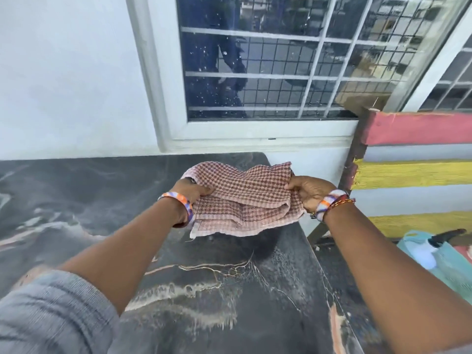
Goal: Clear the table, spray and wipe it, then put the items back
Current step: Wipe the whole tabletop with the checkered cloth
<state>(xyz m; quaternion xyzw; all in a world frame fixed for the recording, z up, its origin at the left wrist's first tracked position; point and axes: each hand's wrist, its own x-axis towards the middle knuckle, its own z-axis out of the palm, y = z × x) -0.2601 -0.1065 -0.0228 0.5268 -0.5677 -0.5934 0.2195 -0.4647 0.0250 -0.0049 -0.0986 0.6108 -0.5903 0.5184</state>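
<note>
A red-and-white checked cloth [242,198], loosely folded in layers, is held just above the far right part of a dark marble-patterned table [209,297], toward 12 o'clock from the camera. Its left edge is pinched by the left hand [190,191], thumb on top and the fingers tucked out of sight beneath. Its right edge is gripped by the right hand [310,191], thumb pressed on the upper layer and the fingers curled under. A multicoloured bangle is worn on each wrist, and a grey sleeve [51,315] is seen at 8 o'clock. A fine spotting, wet or dusty, is seen on the tabletop near 5 o'clock. A barred window [281,60] is set in the white wall at 12 o'clock. A striped bench [413,175] stands at 3 o'clock, beside the table, with a teal bag [449,267] below it at 4 o'clock.
</note>
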